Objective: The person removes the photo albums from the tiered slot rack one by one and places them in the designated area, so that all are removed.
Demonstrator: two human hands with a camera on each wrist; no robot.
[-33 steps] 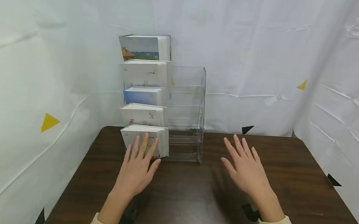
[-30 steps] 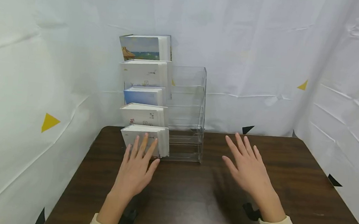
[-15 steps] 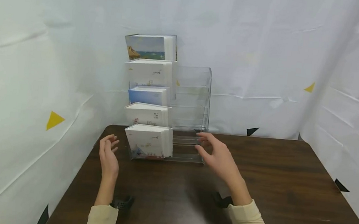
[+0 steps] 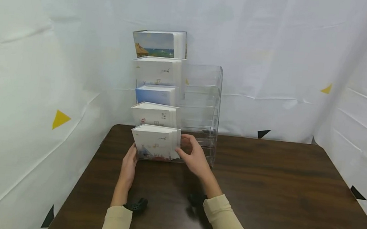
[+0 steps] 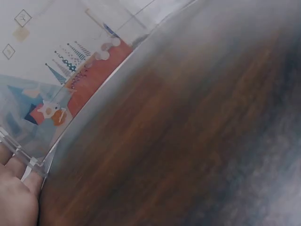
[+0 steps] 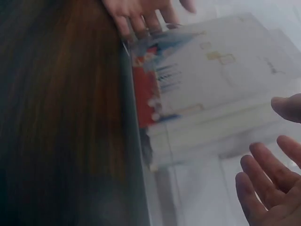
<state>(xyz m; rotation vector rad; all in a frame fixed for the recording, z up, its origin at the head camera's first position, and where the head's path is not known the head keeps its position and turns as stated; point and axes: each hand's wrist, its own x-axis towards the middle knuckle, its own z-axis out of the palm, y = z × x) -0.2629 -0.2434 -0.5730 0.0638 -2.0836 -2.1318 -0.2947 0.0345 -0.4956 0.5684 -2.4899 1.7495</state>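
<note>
A thick white book with a printed red and blue lower edge stands in the lowest tier of a clear acrylic rack. My left hand lies along the book's left side, its fingertips at the rack's lower corner in the left wrist view. Beside the book's right edge is my right hand, thumb in front and fingers bent toward the pages. In the right wrist view a gap shows between the right thumb and fingers, with nothing in it.
Behind rise several more books in the upper tiers: a white one, a blue one, another white one and a landscape-covered one. Beneath is a dark wooden table; white sheeting with triangles hangs around it.
Both hands were spread over the table, the left in front of the lowest book. The left has shifted to that book's left side; the right has moved left to its right edge.
</note>
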